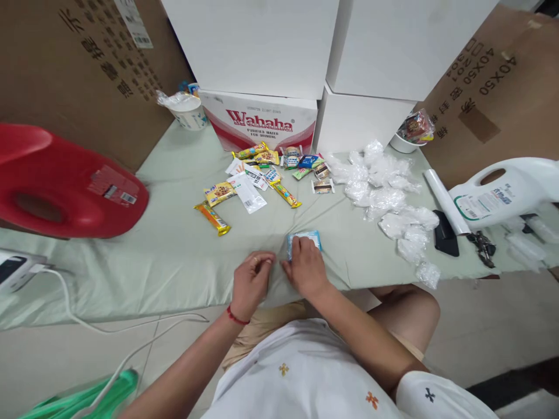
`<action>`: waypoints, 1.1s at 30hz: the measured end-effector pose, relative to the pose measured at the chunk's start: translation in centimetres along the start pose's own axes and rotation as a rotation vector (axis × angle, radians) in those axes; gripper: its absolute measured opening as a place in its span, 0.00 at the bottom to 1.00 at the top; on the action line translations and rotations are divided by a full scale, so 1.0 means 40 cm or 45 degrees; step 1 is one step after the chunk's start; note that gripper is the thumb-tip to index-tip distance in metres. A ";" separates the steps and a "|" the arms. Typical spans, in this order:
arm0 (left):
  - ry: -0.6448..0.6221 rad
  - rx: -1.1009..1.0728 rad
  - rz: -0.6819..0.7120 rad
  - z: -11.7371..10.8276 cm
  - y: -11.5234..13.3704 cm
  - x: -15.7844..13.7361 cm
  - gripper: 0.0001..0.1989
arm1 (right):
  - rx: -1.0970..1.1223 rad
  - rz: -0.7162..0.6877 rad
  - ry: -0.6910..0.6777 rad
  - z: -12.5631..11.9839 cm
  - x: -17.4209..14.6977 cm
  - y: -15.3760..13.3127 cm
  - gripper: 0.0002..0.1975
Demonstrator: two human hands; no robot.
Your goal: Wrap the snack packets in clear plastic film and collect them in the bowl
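Rested right hand [307, 265] on blue packet [315, 237], couldn't tell if gripping; curled left hand [251, 282] closed, just beside right

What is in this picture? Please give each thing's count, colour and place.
Tablecloth: one, pale green, centre
Wahaha box: one, white-red, back
White boxes: three, white, back
Cardboard: two, brown, both sides
Snack bowls: two, white, rear
Red jug: one, red, left
White jug: one, white, right
Snack packets: many, multicoloured, centre
Blue packet: one, blue, front centre
Wrapped bundles: many, white, centre-right
Roll: one, white, right
Flat object: one, black, beside roll
Metallic cluster: one, dark, right
Plastic items: several, clear, right edge
Device: one, white, left
Cable: count unclear, white, lower left
Green object: one, green, lower left
Shorts: one, tan, bottom
Shirt: one, white, bottom
Bracelet: one, red, left wrist
Left hand: one, front centre
Right hand: one, over blue packet
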State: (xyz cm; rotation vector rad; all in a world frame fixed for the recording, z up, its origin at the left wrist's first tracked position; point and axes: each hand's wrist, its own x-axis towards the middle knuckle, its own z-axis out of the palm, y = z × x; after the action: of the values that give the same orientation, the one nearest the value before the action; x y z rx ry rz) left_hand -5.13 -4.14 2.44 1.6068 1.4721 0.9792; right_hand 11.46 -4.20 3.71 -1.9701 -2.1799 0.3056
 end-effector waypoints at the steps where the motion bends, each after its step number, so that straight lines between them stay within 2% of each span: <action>1: 0.068 0.009 -0.038 -0.001 -0.002 0.010 0.12 | -0.019 -0.020 0.027 0.009 -0.012 -0.004 0.28; 3: 0.105 0.021 -0.039 0.008 0.001 0.033 0.13 | -0.028 -0.021 0.078 0.022 -0.023 -0.003 0.30; 7: 0.033 0.002 0.043 0.039 0.018 0.061 0.13 | -0.043 0.005 0.129 0.023 -0.005 0.022 0.27; 11: 0.029 0.023 0.093 0.045 0.021 0.055 0.14 | -0.127 0.023 0.096 0.006 0.008 0.043 0.25; 14: 0.032 0.079 0.142 0.037 0.018 0.049 0.15 | -0.149 0.011 0.049 -0.012 0.007 0.059 0.19; 17: 0.022 0.170 0.269 0.037 0.018 0.058 0.16 | -0.097 0.070 -0.009 -0.033 0.006 0.088 0.14; 19: -0.039 0.247 0.372 0.047 0.020 0.071 0.21 | -0.046 0.091 -0.022 -0.044 0.004 0.109 0.14; 21: -0.168 0.296 0.427 0.064 0.022 0.085 0.27 | 0.012 0.035 0.011 -0.046 -0.003 0.118 0.11; 23: -0.304 0.306 0.395 0.083 0.024 0.096 0.31 | 0.043 -0.029 0.079 -0.036 -0.016 0.113 0.11; 25: -0.372 0.288 0.274 0.099 0.025 0.098 0.32 | 0.009 -0.023 0.146 -0.018 -0.027 0.098 0.20; 27: -0.386 0.209 0.117 0.108 0.029 0.092 0.33 | -0.051 0.027 0.166 -0.001 -0.032 0.083 0.25; 30: -0.398 -0.048 -0.039 0.106 0.042 0.075 0.36 | -0.078 0.067 0.142 0.007 -0.024 0.075 0.23; 33: -0.423 -0.275 -0.075 0.089 0.063 0.064 0.34 | -0.085 0.021 0.108 -0.007 -0.018 0.084 0.17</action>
State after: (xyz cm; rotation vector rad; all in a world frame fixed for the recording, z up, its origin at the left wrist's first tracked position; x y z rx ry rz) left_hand -0.67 -1.85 3.28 1.4779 1.1407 0.7653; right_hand 14.80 -4.58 3.06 -1.9983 -2.1487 0.1510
